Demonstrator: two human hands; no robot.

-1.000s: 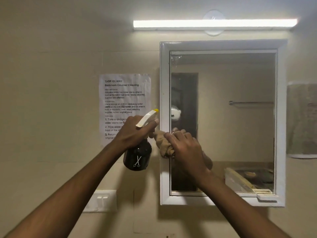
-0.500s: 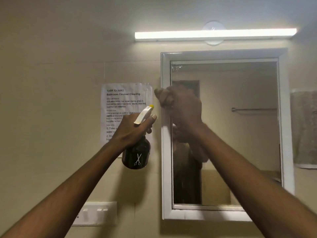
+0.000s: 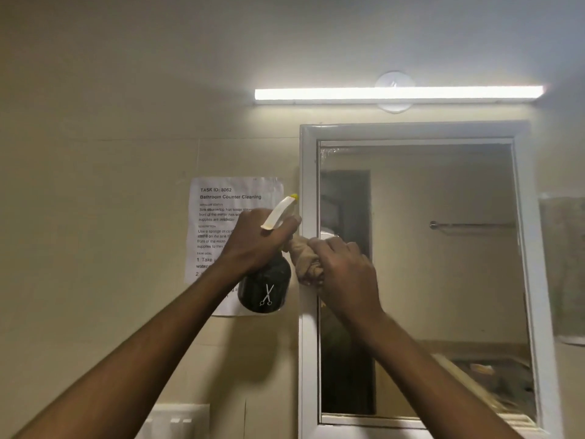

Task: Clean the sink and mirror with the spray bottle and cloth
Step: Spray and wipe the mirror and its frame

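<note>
A white-framed mirror point(image 3: 443, 264) hangs on the beige wall. My right hand point(image 3: 345, 267) grips a bunched tan cloth point(image 3: 305, 259) and presses it against the mirror's left frame at mid height. My left hand point(image 3: 256, 240) holds a dark spray bottle point(image 3: 265, 289) with a white trigger and yellow nozzle, just left of the frame; the nozzle points up and right. The sink is out of view.
A printed task sheet point(image 3: 221, 213) is taped to the wall behind the bottle. A lit tube light point(image 3: 399, 93) runs above the mirror. A white switch plate point(image 3: 177, 421) sits low on the wall. A towel point(image 3: 563, 267) hangs at the far right.
My right hand has come down with the cloth from the upper left of the frame to mid height. The view has tilted upward; the bottle stays beside the frame.
</note>
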